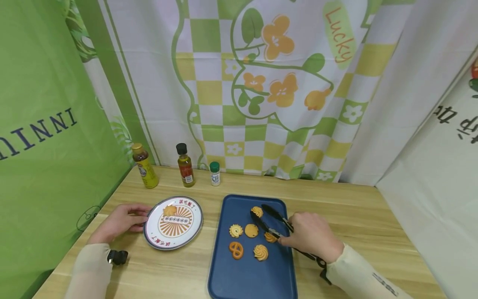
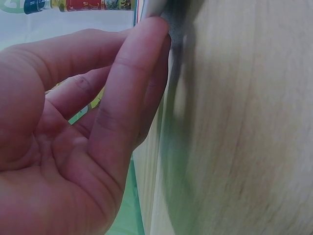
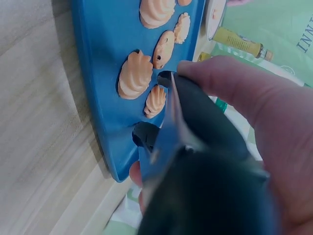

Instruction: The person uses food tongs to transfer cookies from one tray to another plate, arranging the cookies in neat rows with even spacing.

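Observation:
My left hand (image 1: 130, 218) holds the left rim of a white patterned plate (image 1: 191, 232), fingertips gathered at its edge. One flower-shaped cookie (image 1: 169, 210) lies on the plate. With my right hand (image 1: 311, 234) I grip black-tipped tongs (image 1: 274, 233) over a blue tray (image 1: 254, 278). The tong tips stand apart, either side of a swirl cookie (image 1: 257, 211) near the tray's far end; the right wrist view shows that swirl cookie (image 3: 155, 102) between them. Also on the tray are a round cookie (image 1: 251, 230), a ring-edged cookie (image 1: 236, 231), a pretzel (image 1: 236, 250) and two more swirl cookies (image 1: 260, 252).
Along the table's back edge stand a yellow-labelled bottle (image 1: 146, 168), a black-capped oil bottle (image 1: 186, 166) and a small green-capped shaker (image 1: 214, 174). A patterned curtain (image 1: 276, 137) hangs behind the wooden table (image 1: 351, 216), and a green cloth (image 1: 45, 187) on the left.

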Motion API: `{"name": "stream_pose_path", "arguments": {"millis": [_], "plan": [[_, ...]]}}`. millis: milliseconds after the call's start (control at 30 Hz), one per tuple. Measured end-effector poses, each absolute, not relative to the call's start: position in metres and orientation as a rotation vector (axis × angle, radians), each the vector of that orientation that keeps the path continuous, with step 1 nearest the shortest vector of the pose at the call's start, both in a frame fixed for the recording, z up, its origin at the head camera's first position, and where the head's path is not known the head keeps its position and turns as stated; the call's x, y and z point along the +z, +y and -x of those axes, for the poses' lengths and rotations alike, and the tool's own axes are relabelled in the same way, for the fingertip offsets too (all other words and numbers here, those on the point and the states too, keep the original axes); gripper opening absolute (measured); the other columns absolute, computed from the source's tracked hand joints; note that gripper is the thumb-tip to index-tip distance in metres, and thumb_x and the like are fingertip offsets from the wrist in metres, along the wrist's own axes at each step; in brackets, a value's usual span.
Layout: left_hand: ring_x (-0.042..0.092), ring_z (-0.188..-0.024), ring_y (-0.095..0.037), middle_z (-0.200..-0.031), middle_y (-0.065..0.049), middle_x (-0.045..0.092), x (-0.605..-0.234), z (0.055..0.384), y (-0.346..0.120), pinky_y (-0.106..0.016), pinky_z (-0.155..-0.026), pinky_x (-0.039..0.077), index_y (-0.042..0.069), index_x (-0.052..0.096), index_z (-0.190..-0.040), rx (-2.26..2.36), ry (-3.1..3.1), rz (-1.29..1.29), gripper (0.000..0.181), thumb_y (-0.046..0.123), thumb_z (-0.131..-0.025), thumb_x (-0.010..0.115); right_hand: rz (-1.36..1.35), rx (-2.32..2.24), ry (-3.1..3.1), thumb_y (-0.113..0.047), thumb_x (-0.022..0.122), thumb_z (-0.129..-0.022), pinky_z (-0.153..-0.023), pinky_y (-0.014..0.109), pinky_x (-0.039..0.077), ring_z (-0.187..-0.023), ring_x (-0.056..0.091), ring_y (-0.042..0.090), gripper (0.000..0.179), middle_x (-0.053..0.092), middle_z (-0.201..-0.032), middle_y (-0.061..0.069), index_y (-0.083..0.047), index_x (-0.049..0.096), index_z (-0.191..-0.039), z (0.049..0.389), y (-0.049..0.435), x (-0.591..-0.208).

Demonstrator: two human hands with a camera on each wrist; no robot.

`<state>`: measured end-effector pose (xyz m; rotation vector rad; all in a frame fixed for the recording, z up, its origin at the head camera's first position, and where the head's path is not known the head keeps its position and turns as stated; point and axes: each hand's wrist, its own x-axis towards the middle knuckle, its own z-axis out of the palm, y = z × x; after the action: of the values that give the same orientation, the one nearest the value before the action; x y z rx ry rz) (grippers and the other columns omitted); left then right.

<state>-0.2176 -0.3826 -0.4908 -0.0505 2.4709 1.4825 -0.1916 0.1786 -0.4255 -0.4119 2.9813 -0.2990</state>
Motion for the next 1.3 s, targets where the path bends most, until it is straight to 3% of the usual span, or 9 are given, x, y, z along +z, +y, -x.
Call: {"name": "stream_pose_path", "arguments": {"millis": [267,600,767,967,1033,1133,1200,1300], "plan": [[0.074,-0.102,-0.016,-0.133,-0.033,0.066,-0.490,0.216,-0.384,-0.032,-0.085,0.074,-0.019,0.054,-0.150,1.496,2.458,0.057,0.045,-0.007,-0.108,0.064,0.429,-0.291,2.998,-0.046,0.098,-0.081,-0.051,0.029,0.027,-0.057,0.043,0.015,0.042,0.050,-0.066,-0.002,-0.018,0.067,-0.075,0.191,0.178,-0.426],[0.075,-0.101,-0.016,-0.132,-0.032,0.067,-0.490,0.216,-0.383,-0.031,-0.085,0.074,-0.019,0.053,-0.150,1.496,2.456,0.058,0.046,-0.007,-0.107,0.064,0.447,-0.293,3.026,-0.044,0.098,-0.081,-0.050,0.029,0.024,-0.055,0.042,0.014,0.042,0.049,-0.065,-0.003,-0.019,0.065,-0.074,0.190,0.178,-0.429],[0.075,-0.100,-0.016,-0.132,-0.032,0.067,-0.490,0.217,-0.383,-0.032,-0.085,0.074,-0.019,0.054,-0.150,1.486,2.459,0.065,0.045,-0.007,-0.108,0.064,0.448,-0.298,3.031,-0.044,0.097,-0.082,-0.049,0.028,0.022,-0.054,0.039,0.013,0.036,0.050,-0.066,-0.003,-0.014,0.078,-0.086,0.190,0.178,-0.430],[0.075,-0.099,-0.016,-0.132,-0.033,0.067,-0.491,0.217,-0.383,-0.031,-0.085,0.074,-0.019,0.055,-0.149,1.482,2.463,0.058,0.044,-0.006,-0.108,0.065,0.459,-0.320,3.049,-0.042,0.098,-0.081,-0.045,0.025,0.022,-0.050,0.037,0.010,0.047,0.072,-0.079,0.000,-0.006,0.087,-0.110,0.192,0.177,-0.431],[0.075,-0.099,-0.016,-0.132,-0.033,0.067,-0.491,0.217,-0.383,-0.031,-0.085,0.074,-0.019,0.055,-0.149,1.485,2.463,0.058,0.045,-0.006,-0.108,0.065,0.461,-0.337,3.054,-0.041,0.097,-0.081,-0.045,0.025,0.021,-0.049,0.034,0.009,0.045,0.071,-0.076,0.002,-0.006,0.087,-0.107,0.193,0.176,-0.430],[0.075,-0.100,-0.017,-0.133,-0.034,0.066,-0.492,0.217,-0.383,-0.032,-0.085,0.074,-0.019,0.054,-0.150,1.490,2.464,0.060,0.045,-0.007,-0.108,0.064,0.470,-0.340,3.056,-0.041,0.096,-0.082,-0.045,0.024,0.019,-0.049,0.031,0.009,0.032,0.057,-0.065,-0.004,-0.012,0.081,-0.085,0.194,0.172,-0.430],[0.075,-0.101,-0.017,-0.133,-0.035,0.066,-0.492,0.218,-0.383,-0.032,-0.085,0.074,-0.019,0.054,-0.150,1.491,2.466,0.053,0.045,-0.007,-0.108,0.064,0.477,-0.337,3.049,-0.042,0.096,-0.082,-0.047,0.025,0.017,-0.051,0.029,0.010,0.035,0.042,-0.061,-0.005,-0.017,0.072,-0.075,0.195,0.170,-0.429],[0.075,-0.100,-0.018,-0.133,-0.033,0.066,-0.492,0.218,-0.383,-0.032,-0.085,0.074,-0.018,0.055,-0.150,1.493,2.464,0.053,0.045,-0.006,-0.107,0.065,0.490,-0.322,3.048,-0.043,0.096,-0.083,-0.049,0.025,0.017,-0.052,0.029,0.010,0.042,0.034,-0.062,-0.007,-0.021,0.062,-0.070,0.195,0.165,-0.428]]}}
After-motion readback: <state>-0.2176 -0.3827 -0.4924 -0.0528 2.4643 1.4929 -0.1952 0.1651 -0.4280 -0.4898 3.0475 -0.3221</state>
